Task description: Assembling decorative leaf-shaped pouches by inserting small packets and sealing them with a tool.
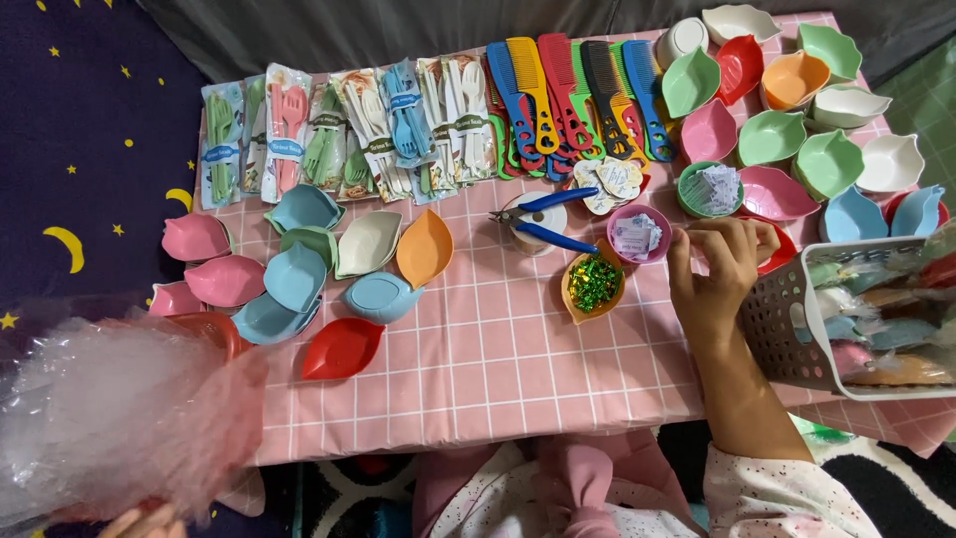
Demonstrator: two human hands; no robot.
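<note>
My right hand point(715, 267) rests on the pink checked tablecloth point(498, 349), fingers curled near a purple bowl of small packets point(638, 234) and a green bowl of packets point(710, 188); whether it pinches anything I cannot see. My left hand point(139, 520) shows only at the bottom left edge, gripping a large bundle of clear plastic bags point(110, 399). An orange leaf-shaped dish of green wrapped sweets point(594, 282) lies just left of the right hand. Blue-handled pliers point(543, 219) lie on a tape roll.
Several leaf-shaped dishes in pastel colours point(299, 274) lie at the left and more point(797, 130) at the back right. Packed cutlery sets point(349, 134) and coloured combs point(578, 95) line the back. A white basket point(797, 329) of wrapped items stands at the right.
</note>
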